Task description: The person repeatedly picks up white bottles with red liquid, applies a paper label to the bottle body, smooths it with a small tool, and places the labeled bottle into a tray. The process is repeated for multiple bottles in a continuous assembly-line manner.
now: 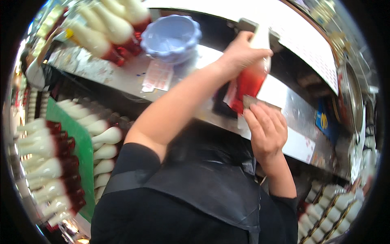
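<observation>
My left hand [243,52] grips the pale neck of a glossy bottle-shaped vase [251,80], white above and red towards its base. The vase is tilted over the workbench, its base towards me. Against the red lower part, my right hand [268,128] holds a flat grey-brown piece [259,102]; its material cannot be told. Its fingers cover part of that piece. Some blur lies over both hands and the vase.
Left on the metal workbench [122,84] are a scalloped blue bowl [170,52], printed paper slips [158,76] and several vases [117,26]. More vases [45,167] stand beside a green board [71,146]; banded ones [329,207] are lower right. Another person [36,73] is far left.
</observation>
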Demonstrator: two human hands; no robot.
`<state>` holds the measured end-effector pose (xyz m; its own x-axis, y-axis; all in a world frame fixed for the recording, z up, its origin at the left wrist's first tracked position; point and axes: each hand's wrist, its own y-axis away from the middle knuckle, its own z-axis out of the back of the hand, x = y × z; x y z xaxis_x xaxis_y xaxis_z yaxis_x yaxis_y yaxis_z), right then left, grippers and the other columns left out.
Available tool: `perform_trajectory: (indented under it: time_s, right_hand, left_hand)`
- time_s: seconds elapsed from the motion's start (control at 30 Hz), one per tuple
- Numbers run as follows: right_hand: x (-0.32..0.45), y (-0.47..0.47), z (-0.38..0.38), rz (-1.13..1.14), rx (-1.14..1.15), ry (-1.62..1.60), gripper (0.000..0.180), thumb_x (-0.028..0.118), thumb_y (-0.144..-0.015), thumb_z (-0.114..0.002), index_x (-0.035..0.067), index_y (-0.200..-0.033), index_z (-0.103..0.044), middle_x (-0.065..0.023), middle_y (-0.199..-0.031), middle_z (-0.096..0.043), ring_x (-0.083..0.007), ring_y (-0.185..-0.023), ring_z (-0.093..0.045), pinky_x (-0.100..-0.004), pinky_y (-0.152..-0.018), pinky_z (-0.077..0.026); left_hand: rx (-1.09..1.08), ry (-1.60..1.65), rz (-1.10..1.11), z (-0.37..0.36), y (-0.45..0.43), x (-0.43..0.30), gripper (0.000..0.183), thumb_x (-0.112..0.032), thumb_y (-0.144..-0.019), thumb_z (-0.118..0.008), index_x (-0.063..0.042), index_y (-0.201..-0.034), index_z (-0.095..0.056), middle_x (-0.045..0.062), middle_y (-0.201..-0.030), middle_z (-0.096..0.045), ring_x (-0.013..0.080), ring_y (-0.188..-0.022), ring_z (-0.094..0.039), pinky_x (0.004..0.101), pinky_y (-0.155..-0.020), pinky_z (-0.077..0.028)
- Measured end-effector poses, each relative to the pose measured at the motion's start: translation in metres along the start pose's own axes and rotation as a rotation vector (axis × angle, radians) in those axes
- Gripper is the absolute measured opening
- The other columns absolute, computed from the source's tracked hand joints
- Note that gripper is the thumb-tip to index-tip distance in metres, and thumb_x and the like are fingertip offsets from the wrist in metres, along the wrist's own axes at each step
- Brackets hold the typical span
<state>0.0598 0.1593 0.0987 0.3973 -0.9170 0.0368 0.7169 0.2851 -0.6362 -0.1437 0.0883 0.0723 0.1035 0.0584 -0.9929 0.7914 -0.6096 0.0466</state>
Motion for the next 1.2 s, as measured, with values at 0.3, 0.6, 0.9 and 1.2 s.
perform_trajectory:
  time_s: [0.3,0.6,0.9,1.2]
  right_hand:
    - [0.003,0.007,0.007,-0.157,-0.139,0.085,0.027,-0.008,-0.080,-0.075,-0.003,-0.107,-0.075,-0.0159,-0.096,-0.076,-0.0305,-0.086,-0.074,-0.0383,-0.076,-0.057]
    - [-0.005,0.036,0.032,-0.562,-0.229,-0.074,0.028,-0.007,-0.091,-0.071,-0.002,-0.118,-0.074,-0.0172,-0.113,-0.076,-0.0250,-0.099,-0.074,-0.0327,-0.086,-0.058]
    - [-0.024,0.070,0.042,-0.885,-0.221,-0.276,0.030,0.002,-0.097,-0.069,-0.002,-0.127,-0.070,-0.0136,-0.118,-0.074,-0.0209,-0.106,-0.070,-0.0305,-0.096,-0.054]
    - [-0.014,0.107,0.047,-1.206,-0.319,-0.387,0.037,0.001,-0.097,-0.065,-0.005,-0.133,-0.064,-0.0126,-0.121,-0.070,-0.0191,-0.111,-0.066,-0.0313,-0.099,-0.052]
  left_hand:
    - [-0.150,-0.252,-0.131,0.007,0.030,-0.047,0.067,-0.041,-0.082,-0.073,0.004,-0.127,-0.055,0.028,-0.113,-0.069,0.0420,-0.110,-0.067,0.0442,-0.099,-0.050]
    - [-0.486,-0.407,-0.625,0.109,0.142,-0.092,0.043,-0.037,-0.098,-0.067,-0.002,-0.118,-0.055,0.015,-0.093,-0.070,0.0294,-0.087,-0.071,0.0403,-0.080,-0.056]
    - [-1.430,-1.026,-0.310,0.275,0.175,-0.111,0.054,-0.049,-0.095,-0.068,-0.004,-0.122,-0.058,0.024,-0.103,-0.074,0.0441,-0.096,-0.072,0.0509,-0.083,-0.055]
    - [-1.397,-0.950,-0.179,0.402,0.106,-0.066,0.050,-0.044,-0.095,-0.067,-0.003,-0.124,-0.059,0.027,-0.108,-0.071,0.0452,-0.103,-0.068,0.0549,-0.091,-0.052]
